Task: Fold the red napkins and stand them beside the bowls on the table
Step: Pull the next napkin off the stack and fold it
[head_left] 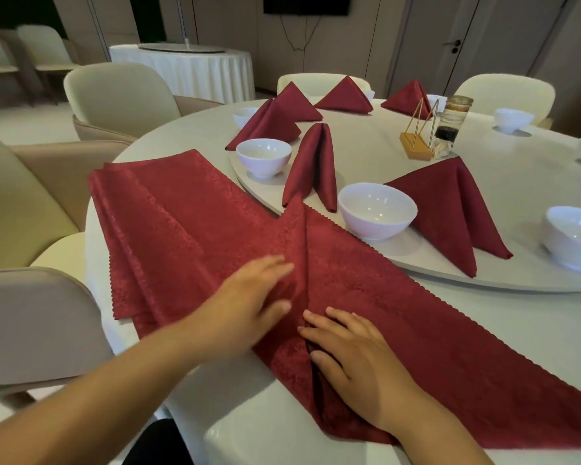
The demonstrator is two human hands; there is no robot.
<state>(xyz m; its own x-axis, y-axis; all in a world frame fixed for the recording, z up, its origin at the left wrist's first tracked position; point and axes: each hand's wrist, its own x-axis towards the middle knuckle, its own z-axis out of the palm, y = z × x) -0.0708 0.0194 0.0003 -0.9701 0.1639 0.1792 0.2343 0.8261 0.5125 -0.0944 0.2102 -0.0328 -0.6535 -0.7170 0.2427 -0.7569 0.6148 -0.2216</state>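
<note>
Nearest the lens: left hand (252,297) and right hand (356,360), both palm-down on the red napkin (416,323) at the near edge of the round table (534,317).

Left-hand fingers (275,265) straight and close together, laid against the left side of a raised centre fold (299,236). Right-hand fingers (336,317) straight and slightly spread, tips touching the crease from the right. Nothing gripped by either hand, cloth only pressed.

In descending size:
- Round table, draped in white cloth.
- Red napkin, spread diagonally across the near part of the table, zigzag-cut edges showing, far edge overlapping the rim of the turntable (483,281).
- Stack of unfolded napkins (148,203), flat to the left, partly under the red napkin.
- Cream chairs (114,92) around the table. Second skirted table (182,68) in the background.
- Wide folded napkin (450,203), standing as a tent on the turntable, just right of the near bowl (376,209).
- Narrow folded napkin (311,166), upright between the near bowl and the left bowl (264,157).
- Four more tent-folded napkins (344,95) farther back, along the far side.
- Right bowl (571,236) on the turntable, apart from the wide folded napkin. Further white bowls (514,119) toward the far rim.
- Gold wire holder (420,135) on a wooden base near the table centre, glass jar (453,119) just beside it.
</note>
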